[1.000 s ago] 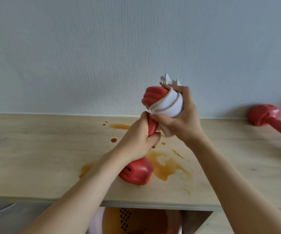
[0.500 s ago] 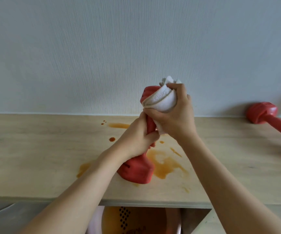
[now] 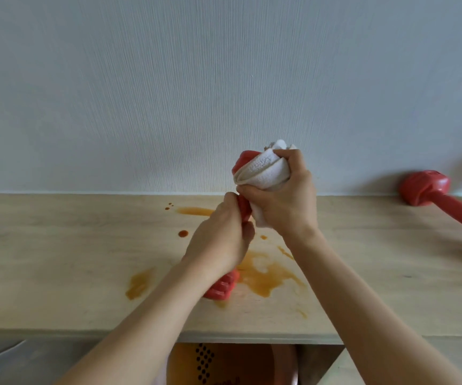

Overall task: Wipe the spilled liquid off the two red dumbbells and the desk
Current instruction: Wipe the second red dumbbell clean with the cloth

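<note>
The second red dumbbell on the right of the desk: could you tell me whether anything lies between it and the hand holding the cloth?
Nothing visible does. Bare desk lies between the right hand, which grips the white cloth, and the second red dumbbell.

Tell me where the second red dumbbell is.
In the head view the second red dumbbell lies on the desk at far right, near the wall, apart from both hands.

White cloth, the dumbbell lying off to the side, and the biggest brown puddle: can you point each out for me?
White cloth (image 3: 266,169): head view, on its folded outer layer.
Second dumbbell (image 3: 423,187): head view, on its far head.
Brown puddle (image 3: 268,279): head view, on its wide middle patch.
</note>
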Tool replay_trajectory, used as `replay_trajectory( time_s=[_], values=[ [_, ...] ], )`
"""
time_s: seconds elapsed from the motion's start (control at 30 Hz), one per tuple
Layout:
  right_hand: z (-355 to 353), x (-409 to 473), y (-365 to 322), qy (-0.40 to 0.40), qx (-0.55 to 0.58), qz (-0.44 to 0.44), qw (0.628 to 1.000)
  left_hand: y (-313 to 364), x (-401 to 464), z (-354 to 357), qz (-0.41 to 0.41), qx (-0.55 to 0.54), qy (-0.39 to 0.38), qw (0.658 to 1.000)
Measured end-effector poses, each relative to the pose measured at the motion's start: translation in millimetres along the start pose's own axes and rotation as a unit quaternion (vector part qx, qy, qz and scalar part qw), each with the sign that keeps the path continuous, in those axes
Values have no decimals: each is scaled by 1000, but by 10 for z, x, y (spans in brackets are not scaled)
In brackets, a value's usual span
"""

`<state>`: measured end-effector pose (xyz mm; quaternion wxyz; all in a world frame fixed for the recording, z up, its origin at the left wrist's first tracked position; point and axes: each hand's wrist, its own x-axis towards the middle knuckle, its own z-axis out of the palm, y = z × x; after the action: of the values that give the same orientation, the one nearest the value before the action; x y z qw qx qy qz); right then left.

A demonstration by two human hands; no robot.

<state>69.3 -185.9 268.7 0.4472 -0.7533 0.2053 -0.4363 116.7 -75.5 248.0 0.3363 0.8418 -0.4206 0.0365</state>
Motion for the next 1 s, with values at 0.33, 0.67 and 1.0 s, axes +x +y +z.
replay_trajectory(
  time_s=[0.33, 0.67, 1.0],
  values=[
    [-110, 15, 173, -120, 163, -82, 976, -150, 54, -81, 12, -160, -57, 985],
    [98, -27, -59, -32, 17, -39, 999, -160, 109, -36, 16, -211, -53, 976],
    [-197, 76, 248, -222, 276, 7, 935, -156, 58, -96, 9, -320, -161, 934]
  ],
)
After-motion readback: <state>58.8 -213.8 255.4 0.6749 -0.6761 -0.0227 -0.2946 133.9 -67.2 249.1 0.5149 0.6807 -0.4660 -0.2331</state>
